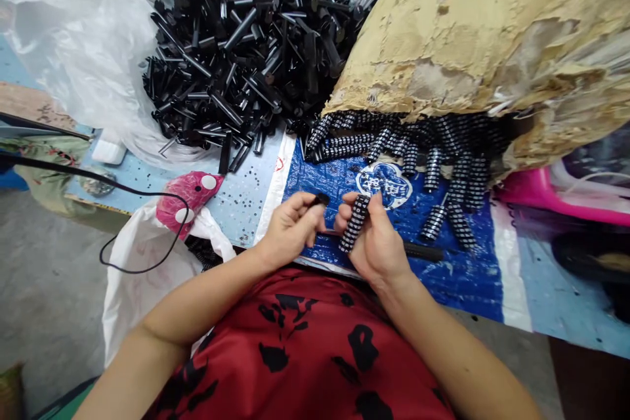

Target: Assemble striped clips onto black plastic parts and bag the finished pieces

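My right hand (378,243) is closed around a black tube with rows of silver squares (353,226), held tilted in front of my body. Just to its left, my left hand (290,230) pinches a small black plastic piece (321,199); the fingers partly hide it. The two hands are close but apart, over the front edge of a blue printed plastic sheet (315,174). Several similar patterned tubes (433,167) lie on the sheet beyond my right hand. A plain dark rod (423,251) rests beside my right wrist.
A large heap of black plastic parts (241,46) lies on clear plastic (73,33) at the back. A worn yellow sack (433,33) spills patterned tubes. A pink mouse-shaped object (187,200), a black cord (147,193), a white bag (132,269) and a pink container (581,203) flank the workspace.
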Demonstrator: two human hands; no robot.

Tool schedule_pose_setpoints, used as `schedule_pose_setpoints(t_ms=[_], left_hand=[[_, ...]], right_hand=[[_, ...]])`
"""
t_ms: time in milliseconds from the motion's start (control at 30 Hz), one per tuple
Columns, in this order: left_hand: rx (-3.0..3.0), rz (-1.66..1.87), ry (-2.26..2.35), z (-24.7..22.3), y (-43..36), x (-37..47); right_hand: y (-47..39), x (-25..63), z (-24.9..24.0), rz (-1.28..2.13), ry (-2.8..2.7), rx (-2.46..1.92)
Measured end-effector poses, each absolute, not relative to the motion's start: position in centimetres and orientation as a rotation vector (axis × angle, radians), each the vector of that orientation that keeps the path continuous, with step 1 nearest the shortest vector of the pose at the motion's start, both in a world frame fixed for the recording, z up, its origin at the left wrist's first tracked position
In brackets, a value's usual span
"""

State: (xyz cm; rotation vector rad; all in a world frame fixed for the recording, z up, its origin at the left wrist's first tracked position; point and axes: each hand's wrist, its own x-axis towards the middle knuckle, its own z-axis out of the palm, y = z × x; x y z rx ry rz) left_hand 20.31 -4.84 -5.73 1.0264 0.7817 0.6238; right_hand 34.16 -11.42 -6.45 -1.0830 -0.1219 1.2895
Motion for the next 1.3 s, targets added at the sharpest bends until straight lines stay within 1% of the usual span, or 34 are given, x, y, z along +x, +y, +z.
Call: schedule_pose_setpoints(t_ms=[133,233,300,367,433,533,667,800,900,1033,1167,1233,1300], left_hand=[[1.261,0.650,0.780,-6.1,-5.5,21.9],[1.286,0.614,0.805,-5.5,-5.1,21.7],[1.249,0.587,0.821,-4.9,-4.8,21.0],[1.220,0.553,0.828,-4.5,-4.6,20.2],[1.215,0.527,0.817,-4.2,-4.5,19.8],[1.169,0.519,0.837,-4.3,-4.7,19.9],[1.092,0.580,0.952,-4.6,-5.1,20.5],[1.153,0.626,0.903,-4.7,-5.5,20.8],[1.086,0.597,0.854,-4.8,-5.3,20.8],[0.841,0.472,0.798,-5.2,-4.7,20.4],[0.654,0.303,0.756,-6.0,-4.0,19.7],[0.794,0.391,0.777,-6.4,-3.4,19.1],[1.124,0.557,0.839,-6.8,-2.5,18.2]], right_hand=[[-10.8,33.5,-6.6,1.197,-0.180,-1.118],[-11.4,34.3,-7.2,1.105,-0.531,-1.198],[-12.2,35.6,-7.9,0.919,-0.946,-1.276],[-13.0,36.8,-8.5,0.629,-1.383,-1.326],[-13.5,37.6,-8.7,0.351,-1.672,-1.330],[-13.6,37.9,-8.1,0.105,-1.793,-1.349],[-13.7,37.4,-7.2,-0.055,-1.863,-1.371],[-13.9,37.0,-7.4,-0.224,-1.868,-1.440],[-14.0,36.9,-7.5,-0.277,-1.876,-1.525],[-13.7,36.9,-7.4,-0.284,-1.940,-1.553],[-13.9,37.0,-7.9,-0.163,-1.953,-1.508],[-14.7,37.5,-8.6,-0.072,-1.935,-1.518],[-16.0,38.4,-9.5,-0.045,-1.940,-1.625]])
